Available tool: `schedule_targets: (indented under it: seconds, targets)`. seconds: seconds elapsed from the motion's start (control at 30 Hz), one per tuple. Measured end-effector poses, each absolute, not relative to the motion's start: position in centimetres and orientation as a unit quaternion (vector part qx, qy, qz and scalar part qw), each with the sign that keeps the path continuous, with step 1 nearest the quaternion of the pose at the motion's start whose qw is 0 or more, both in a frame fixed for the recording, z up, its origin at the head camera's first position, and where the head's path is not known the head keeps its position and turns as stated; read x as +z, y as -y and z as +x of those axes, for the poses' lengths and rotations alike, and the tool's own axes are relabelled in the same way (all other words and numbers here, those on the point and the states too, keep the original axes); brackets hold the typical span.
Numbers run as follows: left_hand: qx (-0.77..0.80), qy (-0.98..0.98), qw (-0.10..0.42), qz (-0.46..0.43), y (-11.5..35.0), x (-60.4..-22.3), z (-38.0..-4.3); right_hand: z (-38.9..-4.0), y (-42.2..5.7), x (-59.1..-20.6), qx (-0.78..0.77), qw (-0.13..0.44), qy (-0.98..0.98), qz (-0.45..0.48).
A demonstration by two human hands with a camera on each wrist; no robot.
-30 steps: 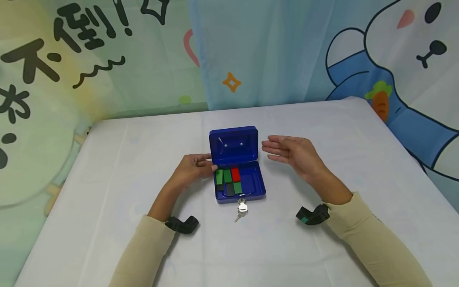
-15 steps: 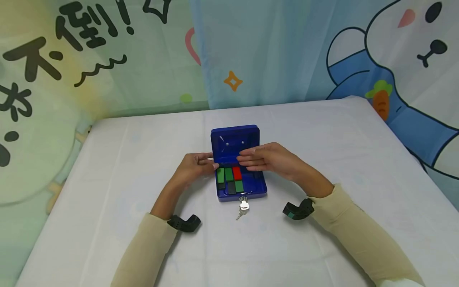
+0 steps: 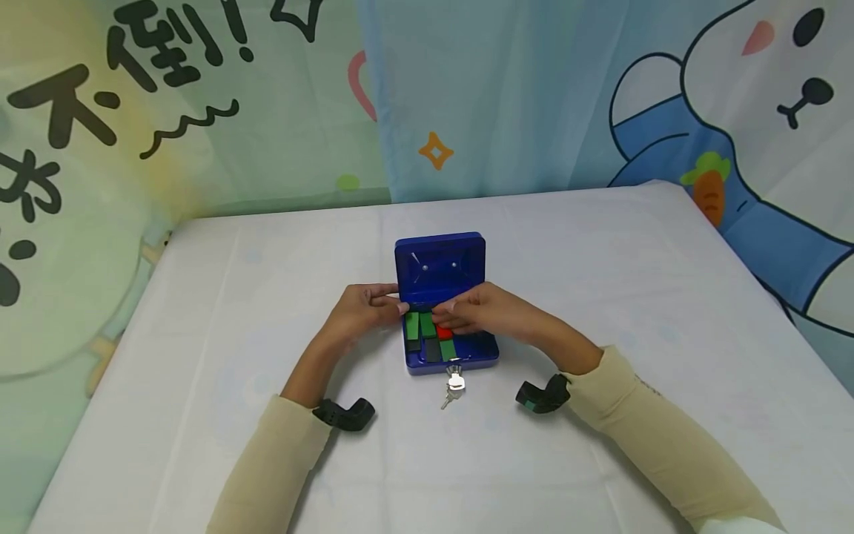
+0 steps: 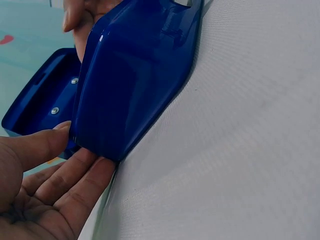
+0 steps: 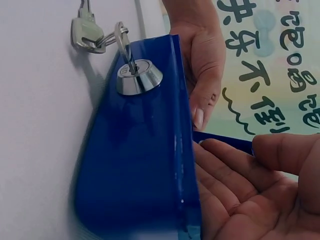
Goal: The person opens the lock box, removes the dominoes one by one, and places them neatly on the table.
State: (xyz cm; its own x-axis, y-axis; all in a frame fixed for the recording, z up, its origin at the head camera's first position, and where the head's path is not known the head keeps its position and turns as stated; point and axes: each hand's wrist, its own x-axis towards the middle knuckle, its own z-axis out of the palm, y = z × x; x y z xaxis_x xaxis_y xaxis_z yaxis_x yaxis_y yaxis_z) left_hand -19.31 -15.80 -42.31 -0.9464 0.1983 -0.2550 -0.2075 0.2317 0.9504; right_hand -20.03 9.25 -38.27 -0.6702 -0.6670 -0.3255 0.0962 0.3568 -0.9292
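Note:
A dark blue metal cash box (image 3: 479, 361) stands on the table with its lid (image 3: 440, 259) raised. Inside, on its left side, lie green blocks (image 3: 427, 325), a red block (image 3: 443, 334) and dark grey blocks (image 3: 432, 350). My left hand (image 3: 365, 308) grips the box's back left corner, thumb at the rim, fingers against the outer wall, as the left wrist view shows. My right hand (image 3: 483, 308) reaches into the box, its fingertips right over the red block and partly covering it. In the right wrist view its fingers are extended and the thumb is apart; the box wall hides the fingertips.
Keys (image 3: 454, 386) hang from the lock (image 5: 140, 77) at the front of the box. A white cloth (image 3: 267, 445) covers the table, and a printed curtain (image 3: 500, 96) hangs behind it. Each wrist carries a black camera mount.
My right hand has come from the right of the box, across and down into it, ending over the red block. The left hand keeps its hold on the box corner.

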Motion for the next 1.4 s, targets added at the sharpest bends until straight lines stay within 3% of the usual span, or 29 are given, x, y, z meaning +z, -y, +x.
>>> schedule_targets:
  seconds: [0.33,0.57,0.77,1.13,1.4]
  targets:
    - [0.622,-0.766,0.162,-0.003,15.7,-42.3,-19.3,-19.4,-10.1,-38.3,-0.55,0.393,-0.707,-0.207]
    - [0.625,-0.763,0.166,-0.007,15.7,-42.3,-19.3,-19.8,-9.9,-37.7,-0.564,0.336,-0.738,-0.155]
    - [0.618,-0.768,0.166,-0.006,15.8,-42.3,-19.3,-19.9,-9.3,-37.8,-0.499,0.366,-0.764,-0.181]
    - [0.613,-0.772,0.167,0.002,15.8,-42.3,-19.4,-19.4,-9.2,-38.5,-0.44,0.275,-0.816,-0.256]
    - [0.603,-0.779,0.17,-0.003,15.8,-42.3,-19.4,-19.1,-8.6,-39.1,-0.472,0.274,-0.801,-0.247]
